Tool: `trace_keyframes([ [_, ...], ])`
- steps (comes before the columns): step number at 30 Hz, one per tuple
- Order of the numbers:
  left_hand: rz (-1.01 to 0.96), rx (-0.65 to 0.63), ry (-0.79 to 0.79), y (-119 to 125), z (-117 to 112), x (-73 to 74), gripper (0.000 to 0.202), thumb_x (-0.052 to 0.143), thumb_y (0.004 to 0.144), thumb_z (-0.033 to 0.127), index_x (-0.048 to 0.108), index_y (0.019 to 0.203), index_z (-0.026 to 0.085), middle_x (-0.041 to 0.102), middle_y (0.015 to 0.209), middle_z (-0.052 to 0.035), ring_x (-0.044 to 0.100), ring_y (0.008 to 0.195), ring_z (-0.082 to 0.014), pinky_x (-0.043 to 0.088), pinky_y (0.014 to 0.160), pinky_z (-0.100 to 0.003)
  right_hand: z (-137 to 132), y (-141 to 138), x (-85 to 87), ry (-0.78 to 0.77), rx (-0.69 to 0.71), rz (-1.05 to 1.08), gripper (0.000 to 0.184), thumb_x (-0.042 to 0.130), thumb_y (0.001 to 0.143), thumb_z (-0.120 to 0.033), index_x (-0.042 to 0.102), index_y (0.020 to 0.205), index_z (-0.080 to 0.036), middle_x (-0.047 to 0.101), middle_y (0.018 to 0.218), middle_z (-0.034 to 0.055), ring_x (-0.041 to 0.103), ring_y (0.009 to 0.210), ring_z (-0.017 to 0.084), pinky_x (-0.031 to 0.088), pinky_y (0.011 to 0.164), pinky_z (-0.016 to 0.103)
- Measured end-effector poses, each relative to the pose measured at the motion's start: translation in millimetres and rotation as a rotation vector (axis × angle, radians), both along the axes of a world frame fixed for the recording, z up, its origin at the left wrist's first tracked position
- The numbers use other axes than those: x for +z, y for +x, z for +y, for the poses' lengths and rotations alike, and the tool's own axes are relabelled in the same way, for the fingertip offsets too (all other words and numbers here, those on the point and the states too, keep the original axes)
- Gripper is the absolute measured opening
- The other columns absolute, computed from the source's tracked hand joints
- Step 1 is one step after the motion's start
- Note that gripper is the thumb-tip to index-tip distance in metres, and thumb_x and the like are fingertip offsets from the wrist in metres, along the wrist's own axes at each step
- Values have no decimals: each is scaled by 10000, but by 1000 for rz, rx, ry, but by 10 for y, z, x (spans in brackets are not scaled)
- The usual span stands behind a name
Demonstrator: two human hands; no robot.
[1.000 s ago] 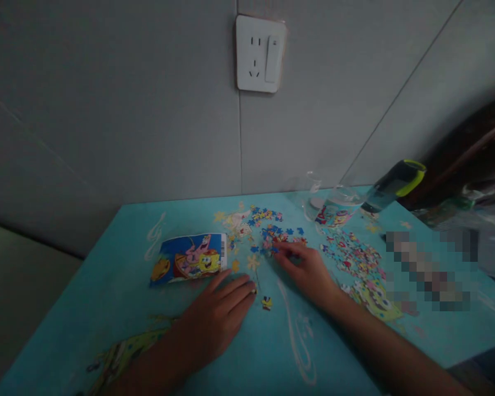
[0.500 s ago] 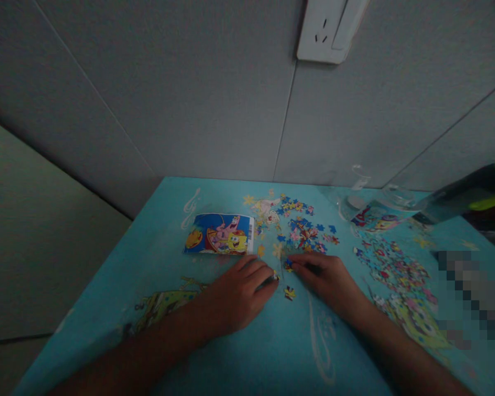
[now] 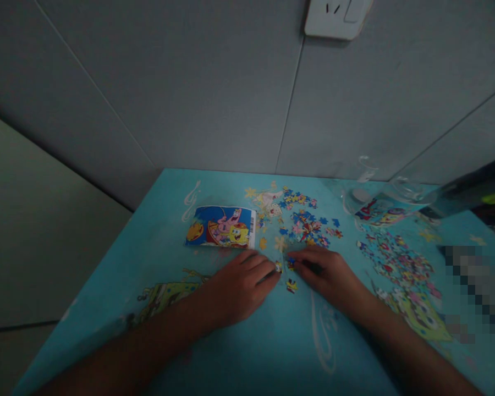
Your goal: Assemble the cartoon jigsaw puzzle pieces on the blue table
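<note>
My left hand (image 3: 241, 280) rests on the blue table (image 3: 239, 357), fingers curled, its fingertips pinching a small puzzle piece (image 3: 278, 267). My right hand (image 3: 328, 274) lies opposite, fingertips pinched on a blue puzzle piece (image 3: 291, 263). The two pieces nearly touch. Another loose piece (image 3: 291, 285) lies just below between the hands. A cartoon picture card (image 3: 221, 226) lies behind my left hand. A cluster of loose pieces (image 3: 309, 225) sits behind my right hand.
A wider spread of puzzle pieces (image 3: 396, 261) covers the right side of the table. A clear plastic container (image 3: 379, 201) and a dark bottle with a green cap (image 3: 474, 195) lie at the back right. A grey wall with a socket (image 3: 338, 16) stands behind.
My right hand drew back from the piece cluster toward me and met my left hand's fingertips. The view tilted down and shifted, so the socket moved up and right.
</note>
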State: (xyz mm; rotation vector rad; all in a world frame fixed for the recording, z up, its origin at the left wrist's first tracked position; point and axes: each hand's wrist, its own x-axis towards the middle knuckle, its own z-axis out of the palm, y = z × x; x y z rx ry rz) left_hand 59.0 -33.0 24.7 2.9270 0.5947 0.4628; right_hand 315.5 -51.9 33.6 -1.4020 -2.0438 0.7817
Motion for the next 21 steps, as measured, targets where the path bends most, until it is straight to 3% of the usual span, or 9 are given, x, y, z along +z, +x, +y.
trace_keyframes([
  [7, 1, 0, -8, 5, 1, 19, 285, 468, 1023, 156, 609, 1269, 128, 647, 1179, -112, 568, 1107, -243, 457, 1010, -456, 7, -21, 4, -1, 36, -37, 224, 617, 967, -228, 761, 1138, -248, 737, 916, 43, 672, 825, 184, 531, 786, 321],
  [21, -40, -4, 44, -2, 3, 2, 270, 489, 1015, 171, 627, 1242, 124, 628, 1278, -121, 557, 1185, -259, 462, 1039, -464, 11, -30, 14, 8, 32, -109, 131, 612, 989, -245, 737, 956, -226, 691, 856, 16, 634, 805, 168, 476, 766, 299],
])
